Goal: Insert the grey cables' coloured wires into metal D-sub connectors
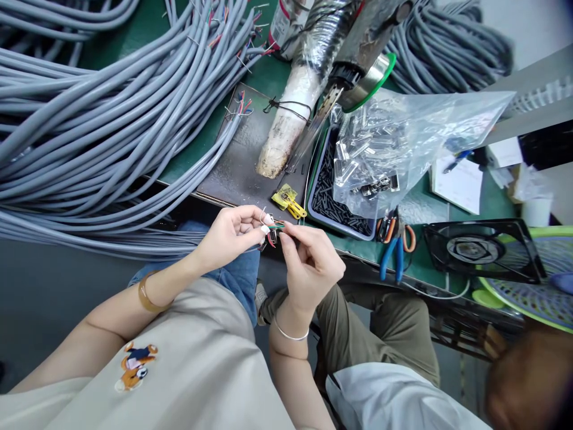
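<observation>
Near the table's front edge, my left hand [237,235] pinches thin coloured wires [271,239] at a cable's end. My right hand [311,257] meets it from the right, thumb and forefinger closed on the green wire [277,226]. A small metal connector shows partly between and below the fingertips; how it is held is hidden. Grey cables [179,236] run in from the left behind my left hand. Just beyond the hands lies a yellow clip [290,203] on the dark board [233,173].
Large bundles of grey cable [89,131] cover the left. A wrapped tube [286,125] and solder spool [373,83] stand ahead. Rightward are a bin of black sleeves [324,203], bagged connectors [380,143], pliers [394,254] and a fan [477,249]. Another person's legs [380,322] are at the lower right.
</observation>
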A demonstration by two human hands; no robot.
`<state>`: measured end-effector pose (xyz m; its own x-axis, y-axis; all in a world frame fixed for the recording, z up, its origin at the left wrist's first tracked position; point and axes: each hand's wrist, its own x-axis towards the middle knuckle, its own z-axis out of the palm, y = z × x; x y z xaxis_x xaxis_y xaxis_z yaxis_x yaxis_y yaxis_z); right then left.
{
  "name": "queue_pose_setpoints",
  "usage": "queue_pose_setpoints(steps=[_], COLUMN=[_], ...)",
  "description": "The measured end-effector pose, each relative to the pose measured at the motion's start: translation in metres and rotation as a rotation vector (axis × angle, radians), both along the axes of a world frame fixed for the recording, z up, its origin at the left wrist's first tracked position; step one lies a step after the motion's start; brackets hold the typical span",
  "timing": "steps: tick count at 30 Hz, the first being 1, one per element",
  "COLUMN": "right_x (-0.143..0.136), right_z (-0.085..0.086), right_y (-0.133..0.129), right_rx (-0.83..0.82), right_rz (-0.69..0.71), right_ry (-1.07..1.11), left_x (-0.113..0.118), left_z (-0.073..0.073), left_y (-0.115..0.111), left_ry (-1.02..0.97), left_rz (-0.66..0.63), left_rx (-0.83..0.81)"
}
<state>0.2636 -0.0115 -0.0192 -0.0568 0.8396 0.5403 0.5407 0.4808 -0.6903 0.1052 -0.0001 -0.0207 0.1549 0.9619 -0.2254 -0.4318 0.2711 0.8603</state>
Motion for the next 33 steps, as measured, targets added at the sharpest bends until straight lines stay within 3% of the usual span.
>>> queue_pose_setpoints(steps=[4,9,13,17,20,23,26,29,33], right_x=[0.002,0.007,0.007,0.008,0.013,0.017,0.015,0.009,0.001], right_z=[-0.007,-0.009,-0.001,0.006,0.007,0.006,0.008,0.013,0.015], right_y=[0.0,0.006,0.005,0.002,0.003,0.005,0.004,0.002,0.004], right_rx=[0.165,0.163,-0.049,-0.328,-0.289,-0.158,-0.223,-0.321,-0.304], right_rz=[0.013,0.035,0.104,0.108,0.022,-0.08,0.021,0.199,0.224], right_ry=[-0.131,-0.215,-0.167,0.049,0.314,0.438,0.3,0.134,0.08], left_x=[-0.003,-0.003,0.0,0.004,0.004,-0.002,-0.01,-0.014,-0.013], left_z=[-0.004,-0.006,-0.006,-0.006,-0.005,-0.007,-0.013,-0.017,-0.015], left_y=[0.001,-0.001,-0.006,-0.011,-0.011,-0.007,-0.002,-0.001,-0.003], left_ry=[-0.068,-0.023,0.204,0.417,0.32,0.061,-0.116,-0.168,-0.126], left_rz=[-0.008,-0.028,0.068,0.103,0.086,-0.062,-0.203,-0.237,-0.266], left_rx=[-0.007,0.046,0.196,0.388,0.348,0.151,0.048,0.043,0.027])
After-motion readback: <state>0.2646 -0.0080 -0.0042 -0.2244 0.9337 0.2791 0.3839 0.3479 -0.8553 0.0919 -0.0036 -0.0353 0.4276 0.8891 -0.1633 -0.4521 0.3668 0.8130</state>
